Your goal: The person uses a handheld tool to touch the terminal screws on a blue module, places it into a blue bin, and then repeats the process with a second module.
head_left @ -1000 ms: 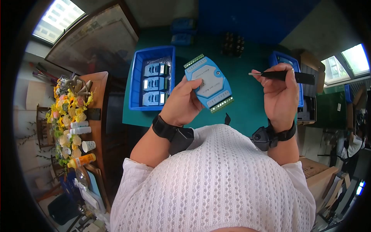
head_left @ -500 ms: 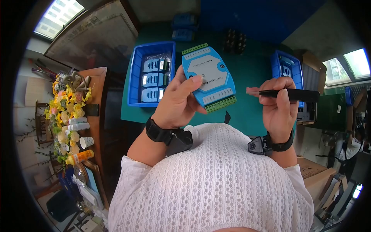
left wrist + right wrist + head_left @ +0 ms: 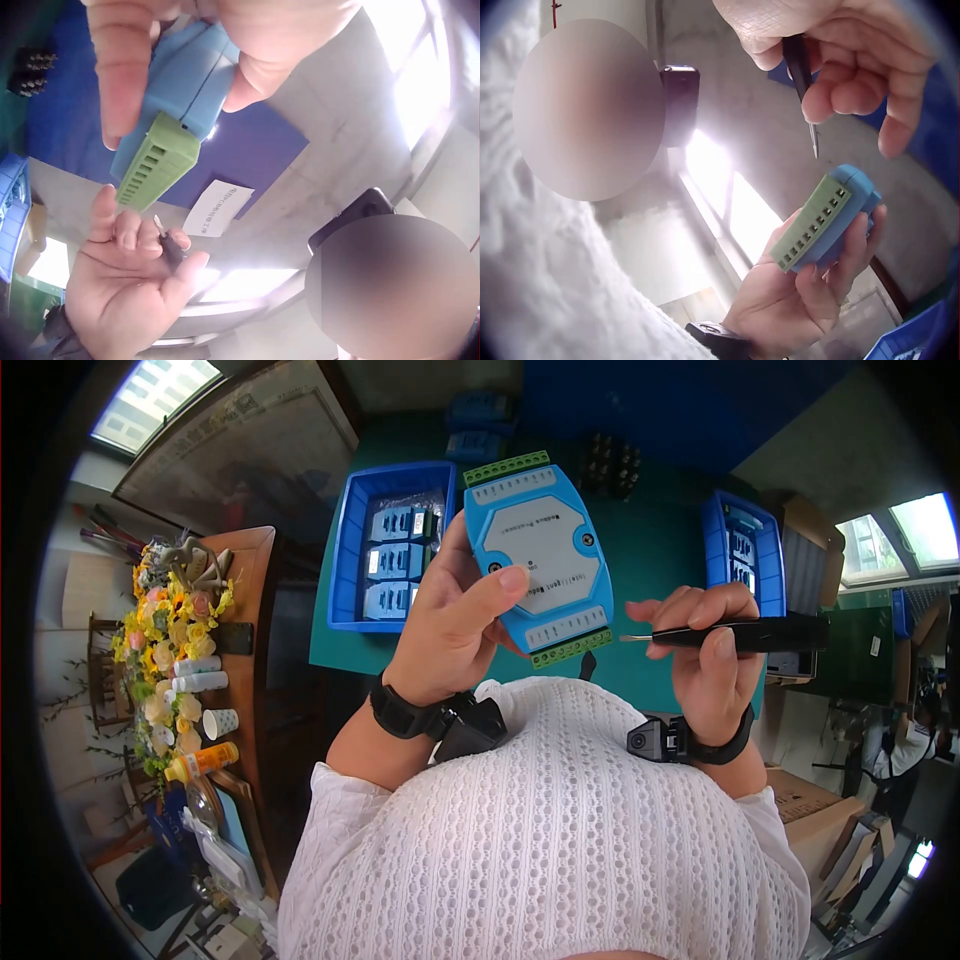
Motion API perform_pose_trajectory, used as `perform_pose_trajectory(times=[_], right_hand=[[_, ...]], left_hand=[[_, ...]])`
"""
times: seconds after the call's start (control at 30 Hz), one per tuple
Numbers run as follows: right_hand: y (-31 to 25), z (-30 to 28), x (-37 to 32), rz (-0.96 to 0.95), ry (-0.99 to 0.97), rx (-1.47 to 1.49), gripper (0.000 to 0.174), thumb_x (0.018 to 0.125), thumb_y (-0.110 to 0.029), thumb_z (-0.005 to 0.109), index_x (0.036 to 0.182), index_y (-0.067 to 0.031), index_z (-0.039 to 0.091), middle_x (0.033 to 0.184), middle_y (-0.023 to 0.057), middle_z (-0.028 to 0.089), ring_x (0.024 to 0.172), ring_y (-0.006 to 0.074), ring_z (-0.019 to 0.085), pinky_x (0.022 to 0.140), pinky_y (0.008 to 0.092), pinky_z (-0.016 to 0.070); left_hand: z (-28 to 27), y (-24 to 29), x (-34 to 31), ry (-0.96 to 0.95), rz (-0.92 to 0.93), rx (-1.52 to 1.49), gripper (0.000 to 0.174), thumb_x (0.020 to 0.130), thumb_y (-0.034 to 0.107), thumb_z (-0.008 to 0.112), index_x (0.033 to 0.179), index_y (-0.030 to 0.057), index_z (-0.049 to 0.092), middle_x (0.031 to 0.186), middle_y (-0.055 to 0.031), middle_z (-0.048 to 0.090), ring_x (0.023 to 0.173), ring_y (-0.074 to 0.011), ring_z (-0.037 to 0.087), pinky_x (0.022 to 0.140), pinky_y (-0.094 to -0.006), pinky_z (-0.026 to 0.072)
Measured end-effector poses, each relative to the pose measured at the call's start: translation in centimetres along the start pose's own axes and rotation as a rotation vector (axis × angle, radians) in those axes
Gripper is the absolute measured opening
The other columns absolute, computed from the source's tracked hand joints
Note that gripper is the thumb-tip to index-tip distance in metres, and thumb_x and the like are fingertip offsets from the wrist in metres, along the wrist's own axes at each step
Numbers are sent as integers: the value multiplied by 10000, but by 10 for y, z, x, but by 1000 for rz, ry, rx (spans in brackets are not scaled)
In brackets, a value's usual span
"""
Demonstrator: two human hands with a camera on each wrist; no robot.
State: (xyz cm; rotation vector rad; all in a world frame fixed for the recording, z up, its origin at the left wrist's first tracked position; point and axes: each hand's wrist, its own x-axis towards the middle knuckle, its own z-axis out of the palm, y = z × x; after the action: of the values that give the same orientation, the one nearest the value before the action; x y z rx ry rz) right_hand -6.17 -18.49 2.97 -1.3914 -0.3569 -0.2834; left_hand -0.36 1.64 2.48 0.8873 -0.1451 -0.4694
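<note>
A blue module [image 3: 540, 550] with a pale label and green terminal strips at both ends is gripped by my left hand [image 3: 450, 610], thumb on its face. My right hand [image 3: 715, 660] pinches a black-handled screwdriver [image 3: 740, 636], whose metal tip points left, just right of the lower green strip [image 3: 572, 649] and apart from it. In the left wrist view the strip's slots [image 3: 160, 161] face the right hand [image 3: 127, 292]. The right wrist view shows the screwdriver tip [image 3: 815, 142] near the module [image 3: 840, 225], with a gap between.
A blue bin [image 3: 340, 575] with several modules stands at the left of the green table [image 3: 640, 540]. Another blue bin [image 3: 768, 555] is at the right. Dark parts [image 3: 610, 465] and more blue modules [image 3: 478, 430] lie at the back. Flowers and bottles stand on a wooden table [image 3: 255, 580].
The module has turned more upright, its label facing the head camera. My right hand has come down and left, bringing the screwdriver tip closer to the lower green strip.
</note>
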Motion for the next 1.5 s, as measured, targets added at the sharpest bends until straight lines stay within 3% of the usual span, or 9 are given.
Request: perform_pose_trajectory(times=[0.2,0.5,0.8,1.1,1.5], right_hand=[[-3,5,-2,-20,20,-9,233,876,-275,546,904,-63,454,740,62,589,685,119,577,856,407,443],[1,7,-3,-126,18,-119,275,809,-260,655,897,-76,471,681,51,613,657,134,598,854,400,448],[2,5,0,-172,-5,-197,253,781,-208,687,880,-71,500,682,53,627,651,138,601,848,396,450],[4,2,0,-173,-39,-269,261,767,-210,702,878,-67,515,688,47,625,660,140,593,853,396,444],[4,2,0,-142,-66,-215,247,763,-189,701,886,-70,522,706,51,628,689,149,596,870,412,432]], left_hand=[[2,1,-1,-5,45,-3,702,763,213,665,1309,34,262,1192,-169,455,1083,-258,508,765,-345,531],[-1,1,-1,-19,11,0,688,773,221,657,1307,30,267,1174,-162,468,1069,-240,518,713,-322,548],[-1,-2,2,-11,14,2,678,781,249,654,1296,31,273,1156,-170,475,1012,-226,561,551,-253,567],[0,-1,2,-16,59,46,676,776,248,663,1286,21,282,1150,-180,484,1017,-244,557,645,-295,565],[-2,-4,3,-23,121,110,661,784,262,653,1284,20,297,1133,-183,503,983,-225,576,567,-255,561]])
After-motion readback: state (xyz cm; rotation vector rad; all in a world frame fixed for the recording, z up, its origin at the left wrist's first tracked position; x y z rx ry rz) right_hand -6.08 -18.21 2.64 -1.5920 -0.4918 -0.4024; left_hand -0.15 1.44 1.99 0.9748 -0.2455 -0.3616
